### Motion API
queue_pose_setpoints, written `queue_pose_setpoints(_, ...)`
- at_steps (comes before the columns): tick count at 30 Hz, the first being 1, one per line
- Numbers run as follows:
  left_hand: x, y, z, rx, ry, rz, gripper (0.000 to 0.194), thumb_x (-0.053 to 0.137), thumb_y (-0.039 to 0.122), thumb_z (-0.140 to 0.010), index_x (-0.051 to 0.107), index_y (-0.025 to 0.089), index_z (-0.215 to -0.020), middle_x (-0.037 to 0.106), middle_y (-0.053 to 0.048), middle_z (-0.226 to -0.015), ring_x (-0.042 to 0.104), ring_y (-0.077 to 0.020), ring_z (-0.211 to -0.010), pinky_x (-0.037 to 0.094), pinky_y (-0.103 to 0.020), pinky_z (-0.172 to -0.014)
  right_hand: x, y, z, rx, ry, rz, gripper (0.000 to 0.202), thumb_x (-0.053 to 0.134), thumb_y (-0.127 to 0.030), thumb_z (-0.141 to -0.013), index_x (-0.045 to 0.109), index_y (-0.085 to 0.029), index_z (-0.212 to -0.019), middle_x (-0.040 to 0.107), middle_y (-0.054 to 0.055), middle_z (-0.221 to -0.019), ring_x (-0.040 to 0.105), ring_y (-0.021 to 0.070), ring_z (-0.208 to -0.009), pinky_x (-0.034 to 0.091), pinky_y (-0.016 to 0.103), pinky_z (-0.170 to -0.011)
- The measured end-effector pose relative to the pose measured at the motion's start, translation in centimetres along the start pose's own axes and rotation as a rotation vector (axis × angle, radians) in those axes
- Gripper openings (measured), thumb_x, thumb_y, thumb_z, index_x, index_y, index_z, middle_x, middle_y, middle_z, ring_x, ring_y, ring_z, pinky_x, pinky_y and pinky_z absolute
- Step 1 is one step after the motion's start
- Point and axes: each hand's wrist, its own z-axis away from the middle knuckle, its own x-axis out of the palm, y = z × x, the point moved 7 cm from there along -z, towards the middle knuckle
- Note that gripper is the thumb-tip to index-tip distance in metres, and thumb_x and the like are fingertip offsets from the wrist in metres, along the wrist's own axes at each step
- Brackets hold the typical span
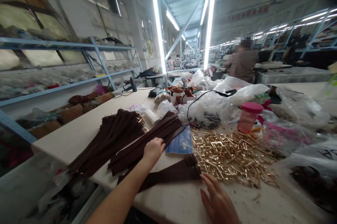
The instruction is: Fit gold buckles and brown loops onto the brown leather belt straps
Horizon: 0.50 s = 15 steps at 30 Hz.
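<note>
My left hand [153, 150] is closed at the near edge of a middle bundle of dark brown straps [160, 130]; its fingertips are partly hidden. Below it lies another stack of dark brown straps [175, 172], its end beside the buckles. My right hand [217, 197] is open, fingers stretched toward that end, the index fingertip at or close to it. A heap of gold-coloured metal buckles [231, 154] spreads just beyond the right hand. Further left, a larger pile of brown straps [110, 140] hangs over the table edge, metal pieces at its far ends.
A blue booklet [181, 141] lies between straps and buckles. Behind are a pink-lidded jar [249, 117], plastic bags [210, 104] and a dark heat-gun-like tool [133, 85]. Blue shelving [105, 66] lines the left. A person [242, 62] stands at the back right.
</note>
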Motion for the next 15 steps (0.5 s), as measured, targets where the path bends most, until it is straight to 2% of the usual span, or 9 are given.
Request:
queue_pose_setpoints(2, -0.3, -0.6, -2.5, -0.048, 0.048, -0.057, 0.024, 0.047, 0.029, -0.085, 0.054, 0.018, -0.105, 0.057, -0.01, -0.104, 0.055, -0.0203, -0.097, 0.04, -0.031, -0.081, 0.2, 0.4, -0.1, 0.001, 0.012, 0.021, 0.037, 0.043, -0.023, -0.081, 0.042, -0.018, -0.118, 0.057, 0.012, -0.113, 0.059, 0.0221, -0.1, 0.052, 0.032, -0.077)
queue_pose_setpoints(5, 0.1, -1.2, -4.5, -0.1, 0.096, -0.135, 0.024, 0.055, 0.024, -0.079, 0.054, 0.015, -0.101, 0.056, -0.011, -0.102, 0.053, -0.0237, -0.099, 0.04, -0.035, -0.081, 0.2, 0.4, -0.4, -0.007, 0.021, 0.033, 0.036, 0.043, -0.021, -0.081, 0.044, -0.018, -0.116, 0.059, 0.012, -0.111, 0.06, 0.0217, -0.098, 0.053, 0.031, -0.076)
queue_pose_setpoints(10, 1.1, -1.6, -5.1, -0.121, 0.146, -0.221, 0.028, 0.058, 0.026, -0.076, 0.052, 0.015, -0.102, 0.053, -0.012, -0.103, 0.05, -0.0242, -0.099, 0.038, -0.035, -0.083, -0.1, -0.2, -0.7, 0.055, -0.02, -0.008, 0.034, 0.044, -0.016, -0.08, 0.05, -0.017, -0.113, 0.059, 0.012, -0.113, 0.058, 0.0231, -0.1, 0.052, 0.034, -0.079)
queue_pose_setpoints(15, 0.8, -1.1, -4.7, -0.109, 0.171, -0.272, 0.027, 0.055, 0.028, -0.077, 0.053, 0.014, -0.099, 0.053, -0.013, -0.104, 0.049, -0.0264, -0.1, 0.039, -0.034, -0.078, -0.7, -0.4, -1.3, 0.149, -0.083, -0.063, 0.034, 0.044, -0.012, -0.079, 0.053, -0.016, -0.111, 0.058, 0.011, -0.112, 0.057, 0.0235, -0.1, 0.049, 0.037, -0.084)
